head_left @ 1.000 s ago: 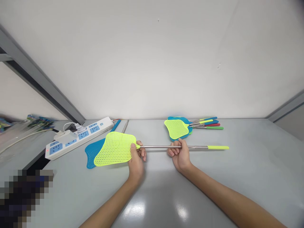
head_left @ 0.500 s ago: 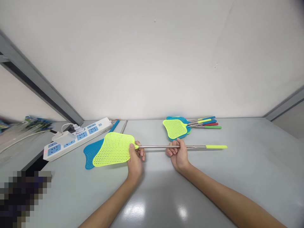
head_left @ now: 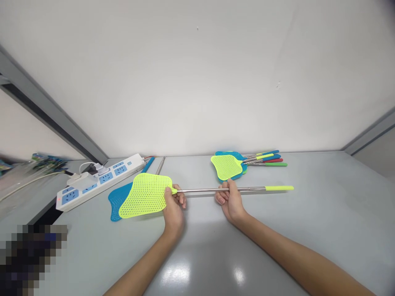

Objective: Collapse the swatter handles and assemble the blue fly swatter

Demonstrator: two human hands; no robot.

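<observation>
I hold a yellow-green fly swatter level above the grey table. My left hand is closed on the neck where its mesh head meets the rod. My right hand is closed round the middle of the extended metal rod. The swatter's yellow-green grip sticks out free to the right. Under the mesh head lies a blue fly swatter, flat on the table.
A pile of several fly swatters with coloured handles lies at the back by the white wall. A white power strip with plugs in it sits at the back left. Cables and packets lie at the far left.
Both hands and the swatter have shifted slightly to the left. The grips on it look the same.
</observation>
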